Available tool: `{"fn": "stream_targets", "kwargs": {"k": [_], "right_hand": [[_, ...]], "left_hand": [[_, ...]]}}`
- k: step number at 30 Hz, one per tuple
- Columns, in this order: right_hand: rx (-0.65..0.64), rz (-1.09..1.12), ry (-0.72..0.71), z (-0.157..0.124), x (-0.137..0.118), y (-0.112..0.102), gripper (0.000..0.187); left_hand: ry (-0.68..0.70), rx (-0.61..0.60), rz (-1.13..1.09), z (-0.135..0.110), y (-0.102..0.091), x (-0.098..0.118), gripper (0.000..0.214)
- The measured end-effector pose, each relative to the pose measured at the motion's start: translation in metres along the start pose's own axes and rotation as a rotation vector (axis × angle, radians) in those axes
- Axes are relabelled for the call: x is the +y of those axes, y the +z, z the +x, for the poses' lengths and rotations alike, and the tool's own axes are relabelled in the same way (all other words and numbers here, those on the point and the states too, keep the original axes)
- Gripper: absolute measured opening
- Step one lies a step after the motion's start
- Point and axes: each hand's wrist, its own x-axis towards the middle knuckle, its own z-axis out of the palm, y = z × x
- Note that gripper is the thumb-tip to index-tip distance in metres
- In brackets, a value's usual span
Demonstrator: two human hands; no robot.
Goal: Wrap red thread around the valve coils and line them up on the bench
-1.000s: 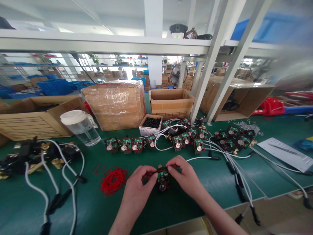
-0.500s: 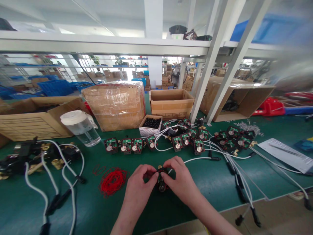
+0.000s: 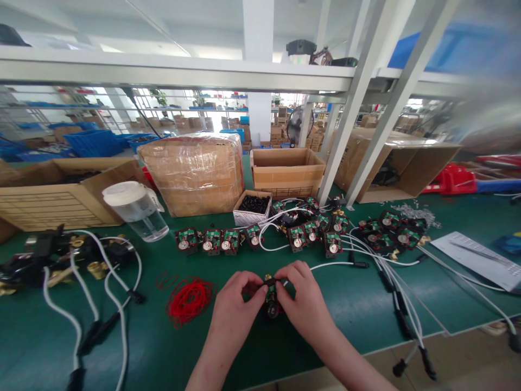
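Note:
Both hands meet over the green mat near its front edge. My left hand (image 3: pixel 235 304) and my right hand (image 3: pixel 303 301) are closed, fingertips pinched on one small black module (image 3: pixel 271 300) with a green circuit board and a brass fitting. A white cable (image 3: pixel 329 264) runs from it to the right. A pile of red rubber rings (image 3: pixel 188 300) lies just left of my left hand. A row of similar modules (image 3: pixel 211 239) sits a little farther back.
More modules with white cables (image 3: pixel 325 231) and a small white box of black parts (image 3: pixel 252 206) lie behind. A clear jug (image 3: pixel 136 210), cardboard boxes (image 3: pixel 194 174), black and brass parts with cables (image 3: pixel 61 260) at left, a white sheet (image 3: pixel 476 260) at right, slanted frame posts (image 3: pixel 350 117).
My hands have drawn closer together over the module; the right fingers now cover more of it. The module has turned more edge-on between the fingertips.

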Motion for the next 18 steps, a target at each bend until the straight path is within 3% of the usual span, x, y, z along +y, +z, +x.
{"fn": "stream_targets", "kwargs": {"k": [11,18], "right_hand": [[-0.023,0.150,0.025,0.0009,0.0019,-0.0011,0.027],[-0.014,0.181,0.039,0.0029,0.0013,0.0037,0.019]], "left_hand": [[-0.025,-0.027,0.039,0.0036,-0.0010,0.0022,0.006],[-0.041,-0.048,0.033,0.0057,-0.0021,0.0063,0.007]]}}
